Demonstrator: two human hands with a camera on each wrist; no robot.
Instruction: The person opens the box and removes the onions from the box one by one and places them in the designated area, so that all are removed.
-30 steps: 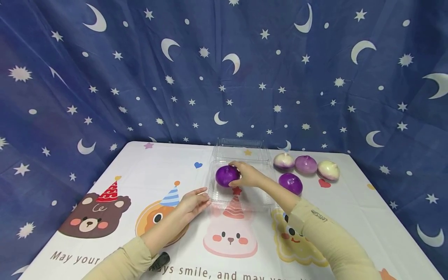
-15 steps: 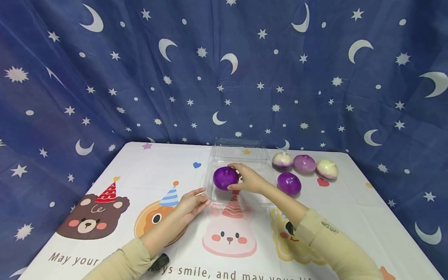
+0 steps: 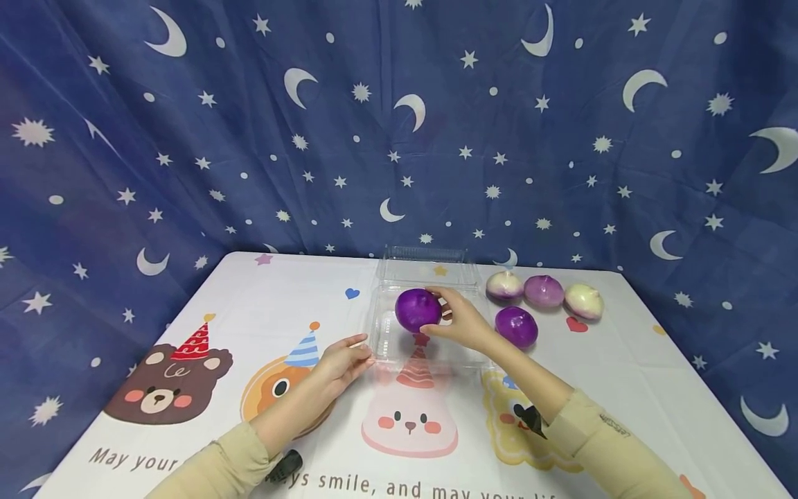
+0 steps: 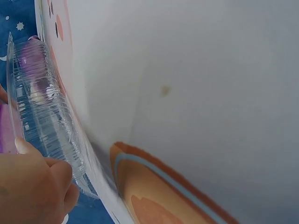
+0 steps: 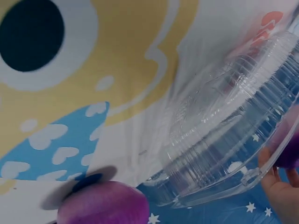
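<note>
A clear plastic clamshell container (image 3: 458, 359) lies on the table, its lid (image 3: 424, 267) folded back. My right hand (image 3: 466, 321) holds a glossy purple onion (image 3: 418, 310) by its right side, fingers over the top and thumb below, over the container's base. Part of that onion shows at the edge of the right wrist view, behind the clear wall. At the container's left front corner, my left hand (image 3: 345, 364) pinches the rim. In the left wrist view, that hand's thumb (image 4: 27, 147) lies at the rim, other fingers bent against the ribbed wall.
Right of the container lies another dark purple onion (image 3: 516, 328). Behind it stand a white-and-purple onion (image 3: 505, 287), a light purple onion (image 3: 544, 292) and a pale onion (image 3: 584, 303). The printed tablecloth (image 3: 499, 478) meets a blue star-and-moon curtain (image 3: 249, 173) at the back.
The purple onion in my right hand shifted slightly left and nearer, then back right and up over the container. My left hand stays at the container's corner.
</note>
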